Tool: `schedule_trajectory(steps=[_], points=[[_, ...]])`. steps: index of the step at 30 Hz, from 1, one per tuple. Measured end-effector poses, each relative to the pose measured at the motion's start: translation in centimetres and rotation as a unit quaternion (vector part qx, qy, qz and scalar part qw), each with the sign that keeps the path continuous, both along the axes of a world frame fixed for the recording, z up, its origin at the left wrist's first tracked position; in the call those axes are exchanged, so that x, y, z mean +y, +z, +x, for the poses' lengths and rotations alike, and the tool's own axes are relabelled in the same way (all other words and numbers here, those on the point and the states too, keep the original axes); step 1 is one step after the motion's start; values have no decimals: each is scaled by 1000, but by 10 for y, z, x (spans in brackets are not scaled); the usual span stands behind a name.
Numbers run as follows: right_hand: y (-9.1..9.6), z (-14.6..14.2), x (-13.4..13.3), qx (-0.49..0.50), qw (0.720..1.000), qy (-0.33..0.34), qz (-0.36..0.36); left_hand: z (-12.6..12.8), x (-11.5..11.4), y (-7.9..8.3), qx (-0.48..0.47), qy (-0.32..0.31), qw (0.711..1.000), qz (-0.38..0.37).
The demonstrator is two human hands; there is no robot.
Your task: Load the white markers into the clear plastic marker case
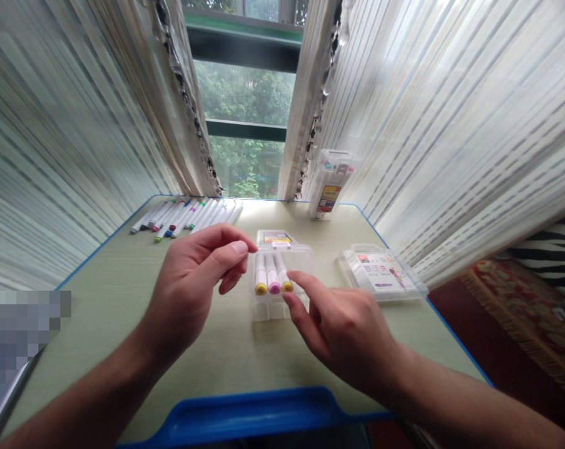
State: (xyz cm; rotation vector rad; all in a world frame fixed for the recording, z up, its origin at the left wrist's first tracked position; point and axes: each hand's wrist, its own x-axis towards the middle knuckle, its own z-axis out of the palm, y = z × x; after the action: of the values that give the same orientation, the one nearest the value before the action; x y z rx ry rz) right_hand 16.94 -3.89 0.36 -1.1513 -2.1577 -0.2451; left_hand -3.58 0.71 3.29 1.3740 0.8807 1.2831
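Note:
A clear plastic case lies open on the table in front of me. Three white markers rest in it side by side: a yellow-ended marker at the left, a pink-ended marker in the middle, and another yellow-ended marker at the right. My right hand has its thumb and index finger on the end of that right marker. My left hand is at the case's left side, fingers curled and thumb against the index finger, with nothing visible in it. Its index fingertip reaches the case edge.
Several loose white markers with coloured ends lie at the table's back left. A filled clear marker case stands upright at the back right. Another flat clear case lies at the right edge. A blue trough runs along the front.

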Motion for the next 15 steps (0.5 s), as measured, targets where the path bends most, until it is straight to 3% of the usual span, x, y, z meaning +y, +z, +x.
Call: schedule_trajectory(steps=[15], points=[[0, 1, 1, 5, 1000, 8, -8, -1, 0, 1, 4, 2, 1000, 0]])
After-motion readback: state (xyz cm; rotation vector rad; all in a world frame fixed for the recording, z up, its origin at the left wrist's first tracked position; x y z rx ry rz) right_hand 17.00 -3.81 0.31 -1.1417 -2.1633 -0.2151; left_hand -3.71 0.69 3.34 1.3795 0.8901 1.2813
